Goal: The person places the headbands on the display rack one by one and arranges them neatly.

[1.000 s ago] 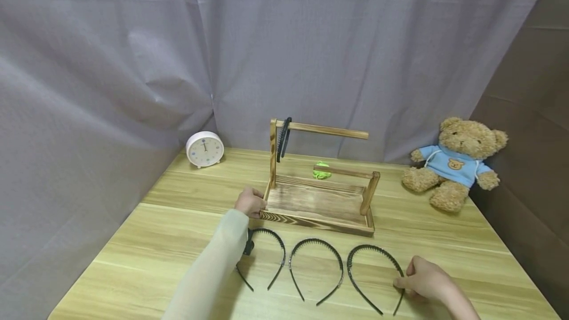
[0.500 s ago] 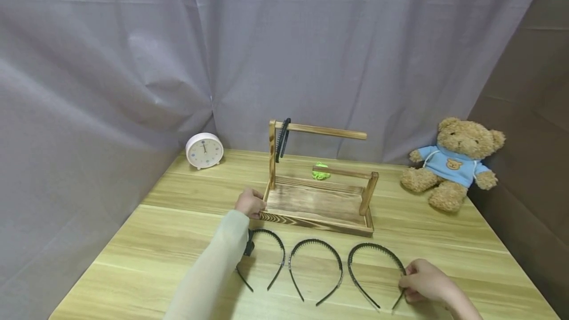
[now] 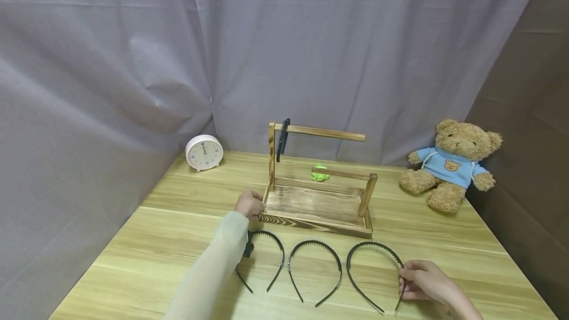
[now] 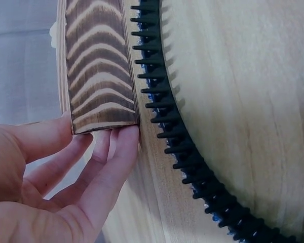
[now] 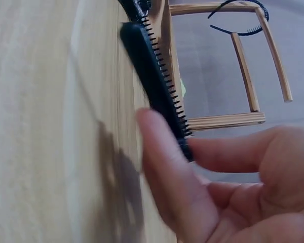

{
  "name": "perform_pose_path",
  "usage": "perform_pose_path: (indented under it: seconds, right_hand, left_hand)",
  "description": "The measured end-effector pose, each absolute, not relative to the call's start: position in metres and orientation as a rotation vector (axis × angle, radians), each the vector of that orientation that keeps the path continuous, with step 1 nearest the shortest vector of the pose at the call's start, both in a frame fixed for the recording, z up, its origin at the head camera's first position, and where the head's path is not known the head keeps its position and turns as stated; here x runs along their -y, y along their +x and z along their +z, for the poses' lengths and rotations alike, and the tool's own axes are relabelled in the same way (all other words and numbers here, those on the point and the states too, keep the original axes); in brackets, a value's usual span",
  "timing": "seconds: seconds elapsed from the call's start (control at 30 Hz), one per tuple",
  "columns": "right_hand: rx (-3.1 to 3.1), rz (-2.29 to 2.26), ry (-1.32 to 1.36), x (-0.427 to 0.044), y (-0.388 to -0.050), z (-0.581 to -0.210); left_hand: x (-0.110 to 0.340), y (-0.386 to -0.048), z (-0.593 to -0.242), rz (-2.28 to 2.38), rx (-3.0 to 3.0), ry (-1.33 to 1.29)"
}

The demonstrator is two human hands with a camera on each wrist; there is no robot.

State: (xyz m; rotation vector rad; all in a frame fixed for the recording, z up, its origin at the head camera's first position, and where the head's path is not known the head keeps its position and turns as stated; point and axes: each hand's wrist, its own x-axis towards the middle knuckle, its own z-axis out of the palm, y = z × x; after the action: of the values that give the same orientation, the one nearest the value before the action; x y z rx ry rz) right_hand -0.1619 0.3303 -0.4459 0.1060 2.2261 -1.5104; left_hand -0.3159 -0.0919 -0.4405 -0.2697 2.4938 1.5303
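Note:
A wooden rack with two bars and a tray base (image 3: 315, 202) stands mid-table. One black headband (image 3: 282, 141) hangs at the post end of its upper bar. My left hand (image 3: 250, 205) grips the tray's left front corner; in the left wrist view the fingers of that hand (image 4: 66, 177) hold the striped end (image 4: 101, 76). My right hand (image 3: 424, 283) pinches the right side of the rightmost black headband (image 3: 371, 244), which looks lifted in the right wrist view (image 5: 154, 76). Two more headbands, one (image 3: 314, 242) in the middle and one (image 3: 271, 233) with a bow, lie to its left.
A white round clock (image 3: 204, 153) stands at the back left. A teddy bear in a blue hoodie (image 3: 451, 164) sits at the back right. Something bright green (image 3: 319, 174) lies behind the rack's lower bar. Grey curtains (image 3: 284, 53) close off the back and sides.
My right hand has moved slightly right and raised its side of the rightmost headband, its grip kept. My left hand stays on the tray corner. The whole view has shifted slightly.

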Motion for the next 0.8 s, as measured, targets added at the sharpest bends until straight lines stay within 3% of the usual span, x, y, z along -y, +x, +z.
perform_pose_path:
  seconds: [0.8]
  right_hand:
    - [-2.225,-2.075,0.211,-0.311,-0.156,-0.431]
  left_hand:
    - [0.093,-0.317,-0.444,1.544,-2.478,-0.241]
